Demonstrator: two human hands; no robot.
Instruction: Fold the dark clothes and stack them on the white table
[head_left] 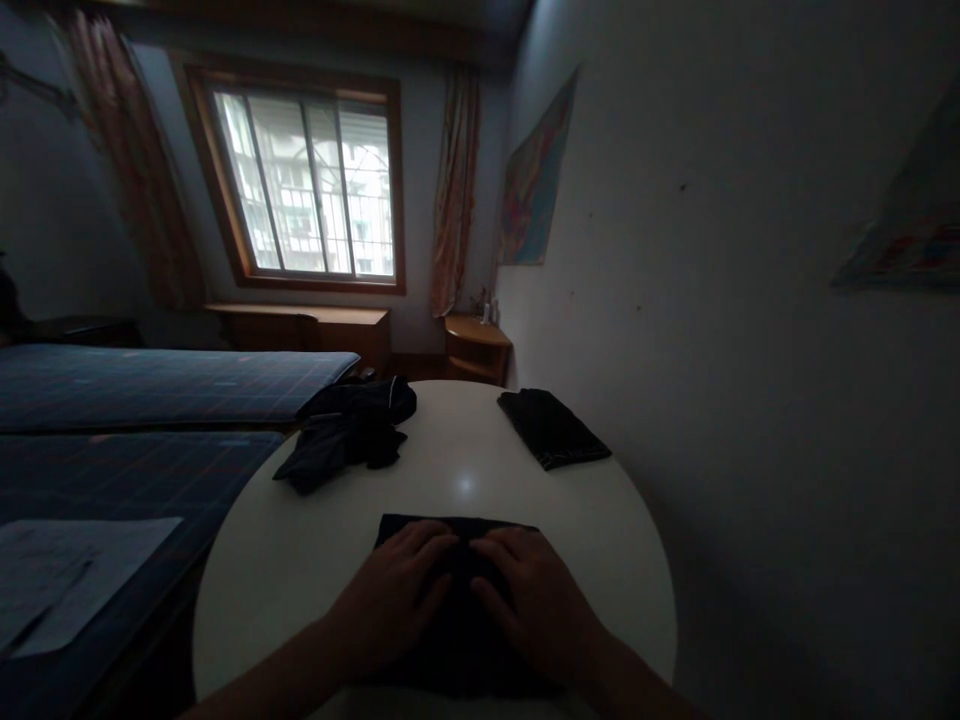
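A dark piece of clothing [461, 640], folded into a rough rectangle, lies flat on the round white table [442, 490] close to me. My left hand [405, 575] rests on its left half, fingers stretched out and palm down. On the right half lies my right hand [521, 580], its fingers also extended and slightly spread. The fingertips of both hands nearly meet near the far edge of the cloth. Dim light hides the garment's kind and its folds.
A folded black garment [553, 428] lies at the table's far right. Crumpled dark clothes [345, 435] sit at the far left. Beds with blue plaid covers [165, 385] stand left, with paper sheets [82, 570] on the nearer one. The wall [750, 420] runs along the right.
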